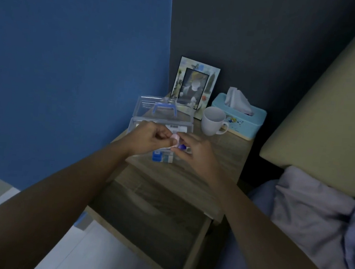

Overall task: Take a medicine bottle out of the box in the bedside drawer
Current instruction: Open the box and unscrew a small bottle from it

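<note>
A clear plastic box point(139, 123) stands on the bedside table top with its lid point(163, 109) tilted up and a blue handle on it. Small blue and white medicine packs point(162, 156) show inside the box at the front. My left hand point(147, 140) hovers over the box, fingers pinched on a pale pink roundish item point(175, 140). My right hand point(194, 151) meets it from the right, with a small blue-capped bottle point(182, 146) between its forefinger and thumb. Both hands hide most of the box's contents. The drawer point(154, 210) below stands pulled out and looks bare inside.
Behind the box lean a picture frame point(195, 84), a white mug point(213, 121) and a light blue tissue box point(239, 116). A blue wall is on the left. The bed's beige headboard point(326, 105) and rumpled bedding point(308, 212) are on the right.
</note>
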Demonstrator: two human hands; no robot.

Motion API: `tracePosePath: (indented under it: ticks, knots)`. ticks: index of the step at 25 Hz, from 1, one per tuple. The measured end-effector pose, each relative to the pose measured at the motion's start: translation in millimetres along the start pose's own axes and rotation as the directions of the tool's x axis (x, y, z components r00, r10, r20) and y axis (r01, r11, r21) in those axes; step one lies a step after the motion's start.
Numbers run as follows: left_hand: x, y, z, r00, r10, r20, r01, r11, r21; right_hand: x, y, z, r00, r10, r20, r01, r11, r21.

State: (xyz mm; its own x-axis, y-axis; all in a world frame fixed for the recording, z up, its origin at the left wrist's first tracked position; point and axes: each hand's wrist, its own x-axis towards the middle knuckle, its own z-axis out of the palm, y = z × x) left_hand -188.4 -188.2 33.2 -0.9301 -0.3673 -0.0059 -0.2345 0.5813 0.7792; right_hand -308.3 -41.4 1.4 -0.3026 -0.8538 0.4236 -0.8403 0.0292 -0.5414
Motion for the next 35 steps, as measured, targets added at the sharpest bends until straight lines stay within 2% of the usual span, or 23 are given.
tracePosePath:
  ticks: [8, 13, 15, 19, 23, 29, 35]
  knots:
    - [8, 2, 6, 1.0, -0.008, 0.018, 0.007, 0.999, 0.053, -13, -6, 10, 0.994, 0.021, -0.112, -0.021, 1.0, -0.001]
    - [7, 0, 3, 0.992, -0.008, 0.128, 0.016, 0.998, -0.061, -15, -1, 5, 0.994, 0.046, -0.1, -0.043, 0.998, 0.035]
    - [8, 1, 1, 0.991, -0.005, 0.137, 0.01, 0.999, -0.034, -13, 1, 2, 0.997, 0.035, -0.073, -0.032, 0.999, 0.041]
    - [13, 4, 0, 0.989, 0.061, 0.134, -0.082, 0.985, 0.155, -11, -2, 1, 0.998, -0.004, -0.064, 0.006, 1.0, 0.024]
    - [15, 6, -1, 0.989, 0.067, 0.132, -0.09, 0.98, 0.177, -11, -6, 3, 0.996, 0.002, -0.088, -0.002, 1.0, 0.0]
    - [17, 5, 2, 0.991, 0.054, 0.12, -0.088, 0.951, 0.297, -17, -9, 10, 0.989, -0.018, -0.146, 0.01, 0.999, -0.053]
    - [16, 1, -1, 0.992, 0.06, 0.109, -0.084, 0.969, 0.231, -12, -6, 7, 0.992, -0.023, -0.123, 0.015, 0.997, -0.07]
